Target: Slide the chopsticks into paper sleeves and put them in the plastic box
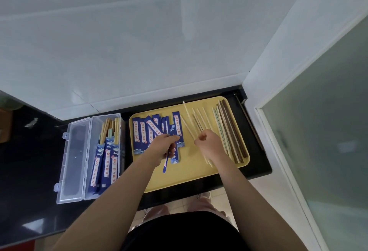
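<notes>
A yellow tray (189, 179) lies on the black counter. Several blue paper sleeves (143, 131) are spread over its left part. Loose pale chopsticks (197, 119) lie in the middle, and a row of green, pale and brown chopsticks (227, 129) lies at the right. My left hand (165, 144) is shut on one blue sleeve (165, 164), whose end points toward me. My right hand (209, 141) is shut on pale chopsticks, with their ends (208, 161) sticking out below it. The clear plastic box (105, 157), left of the tray, holds several sleeved chopsticks.
The box's hinged lid (73, 161) lies open flat to the left. A white tiled wall (139, 51) rises behind the counter and a frosted glass door (322, 151) stands at the right. The counter's front edge (179, 201) is near my body.
</notes>
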`<action>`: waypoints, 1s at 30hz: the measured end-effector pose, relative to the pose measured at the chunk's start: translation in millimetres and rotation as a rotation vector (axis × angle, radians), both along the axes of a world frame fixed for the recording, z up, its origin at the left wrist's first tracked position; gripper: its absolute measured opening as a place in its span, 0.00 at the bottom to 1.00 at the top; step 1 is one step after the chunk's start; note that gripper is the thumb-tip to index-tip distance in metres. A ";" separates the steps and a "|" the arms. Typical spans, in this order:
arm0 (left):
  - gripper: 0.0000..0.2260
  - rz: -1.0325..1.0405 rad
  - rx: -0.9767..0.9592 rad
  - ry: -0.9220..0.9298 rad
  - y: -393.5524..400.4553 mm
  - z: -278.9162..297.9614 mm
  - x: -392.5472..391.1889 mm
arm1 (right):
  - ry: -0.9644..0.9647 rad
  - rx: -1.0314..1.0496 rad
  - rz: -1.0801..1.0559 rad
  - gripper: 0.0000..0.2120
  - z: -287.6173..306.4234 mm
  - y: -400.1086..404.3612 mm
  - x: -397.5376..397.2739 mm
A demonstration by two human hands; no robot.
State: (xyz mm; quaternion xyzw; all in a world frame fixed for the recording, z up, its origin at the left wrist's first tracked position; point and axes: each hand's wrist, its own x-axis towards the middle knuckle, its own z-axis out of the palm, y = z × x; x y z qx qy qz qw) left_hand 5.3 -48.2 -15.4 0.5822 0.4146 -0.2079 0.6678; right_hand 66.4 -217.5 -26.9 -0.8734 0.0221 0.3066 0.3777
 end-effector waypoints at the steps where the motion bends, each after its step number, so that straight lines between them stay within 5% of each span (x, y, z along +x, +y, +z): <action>1: 0.08 0.023 -0.036 -0.007 -0.2 3.7 1.1 | 0.070 0.121 -0.026 0.07 9.5 0.4 1.9; 4: 0.12 0.075 -0.140 -0.107 -2.8 18.6 5.9 | 0.247 0.386 -0.021 0.09 40.5 0.2 5.9; 11: 0.09 0.314 -0.240 -0.273 -3.5 43.0 18.9 | 0.146 0.326 0.077 0.06 79.3 -5.3 14.7; 19: 0.08 0.418 -0.504 -0.331 -5.6 61.8 18.1 | 0.249 0.875 -0.499 0.07 86.5 17.4 12.0; 22: 0.11 0.321 -0.374 -0.309 -10.4 67.1 23.2 | 0.203 0.764 -0.457 0.10 85.6 38.6 2.2; 27: 0.34 -0.016 0.061 -0.192 6.6 70.8 10.8 | -0.026 0.718 -0.597 0.08 103.9 22.8 24.8; 30: 0.45 -0.134 0.133 -0.122 9.7 67.8 3.1 | -0.135 0.765 -0.635 0.10 112.0 10.5 43.8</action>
